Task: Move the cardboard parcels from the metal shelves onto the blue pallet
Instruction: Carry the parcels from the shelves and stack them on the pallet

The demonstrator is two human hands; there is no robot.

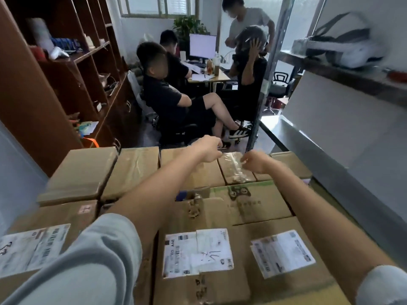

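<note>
A stack of cardboard parcels fills the lower view; the nearest parcel [220, 256] carries white shipping labels. Both my arms reach forward over the stack. My left hand [209, 148] and my right hand [255, 161] hover at either side of a small taped parcel [233, 166] in the far row, fingers curled at its edges. Whether either hand actually grips it is unclear because of blur. The pallet under the stack is hidden.
A metal shelf post [262, 102] rises just beyond my right hand, with a steel shelf surface [330, 150] at right. A brown wooden cabinet [66, 84] stands at left. Several people [167, 95] sit and stand around a desk [209, 75] behind the stack.
</note>
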